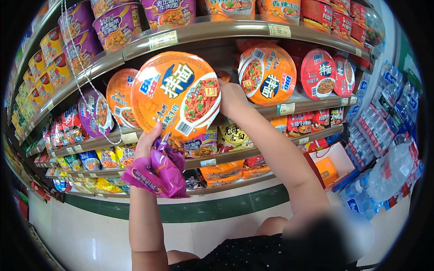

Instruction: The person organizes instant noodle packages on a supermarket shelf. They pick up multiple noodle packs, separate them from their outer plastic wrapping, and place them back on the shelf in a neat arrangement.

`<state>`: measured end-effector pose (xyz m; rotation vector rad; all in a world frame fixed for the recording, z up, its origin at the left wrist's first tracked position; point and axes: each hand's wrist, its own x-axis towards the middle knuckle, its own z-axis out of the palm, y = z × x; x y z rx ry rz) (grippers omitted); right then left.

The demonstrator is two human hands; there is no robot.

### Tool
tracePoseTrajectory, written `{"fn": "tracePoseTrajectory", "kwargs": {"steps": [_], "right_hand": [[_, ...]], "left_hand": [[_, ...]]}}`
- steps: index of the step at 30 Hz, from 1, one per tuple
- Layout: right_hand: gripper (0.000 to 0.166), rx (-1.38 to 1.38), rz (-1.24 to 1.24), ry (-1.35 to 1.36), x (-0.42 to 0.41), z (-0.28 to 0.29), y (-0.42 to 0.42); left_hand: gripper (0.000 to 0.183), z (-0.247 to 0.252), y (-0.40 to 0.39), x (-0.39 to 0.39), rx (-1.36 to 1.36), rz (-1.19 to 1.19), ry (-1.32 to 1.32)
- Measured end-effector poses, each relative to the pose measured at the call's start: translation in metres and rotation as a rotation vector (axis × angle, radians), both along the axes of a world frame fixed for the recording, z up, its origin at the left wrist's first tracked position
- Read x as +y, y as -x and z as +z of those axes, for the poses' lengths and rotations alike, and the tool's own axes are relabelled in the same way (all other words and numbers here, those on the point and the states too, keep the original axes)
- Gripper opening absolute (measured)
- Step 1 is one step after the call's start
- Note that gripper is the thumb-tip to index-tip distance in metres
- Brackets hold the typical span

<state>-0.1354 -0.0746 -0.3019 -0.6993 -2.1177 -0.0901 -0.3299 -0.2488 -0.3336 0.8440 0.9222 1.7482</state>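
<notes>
My left hand (147, 139) holds a large round orange instant-noodle bowl (159, 101) by its lower edge, thumb on the picture lid. The same hand also has a crumpled, shiny purple plastic packet (169, 172), hanging below the bowl. At the bowl's right edge is my right hand (232, 98). Its fingers are hidden behind the bowl, so I cannot tell whether they grip it. Another orange noodle bowl (268, 74) stands tilted on the middle shelf, to the right of that hand. Partly covered by the held bowl, a further orange bowl (120, 95) leans on the left.
A curved shelf edge (217, 32) crosses above, carrying purple noodle tubs (117, 27). White cords (76, 57) dangle at left. Red bowls (318, 74) stand at right. Bagged noodles (222, 171) fill lower shelves. Bottled-water packs (373, 132) and an open box (334, 162) are on the right.
</notes>
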Motion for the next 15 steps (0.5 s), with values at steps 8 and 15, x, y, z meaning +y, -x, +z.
{"fn": "tracePoseTrajectory", "kwargs": {"steps": [8, 15], "right_hand": [[0.034, 0.726, 0.685, 0.803, -0.017, -0.02, -0.05], [0.04, 0.632, 0.628, 0.775, -0.001, -0.021, -0.039]], "left_hand": [[0.037, 0.022, -0.02, 0.031, 0.12, 0.029, 0.018], [0.027, 0.027, -0.029, 0.066, 0.344, 0.094, 0.037]]}}
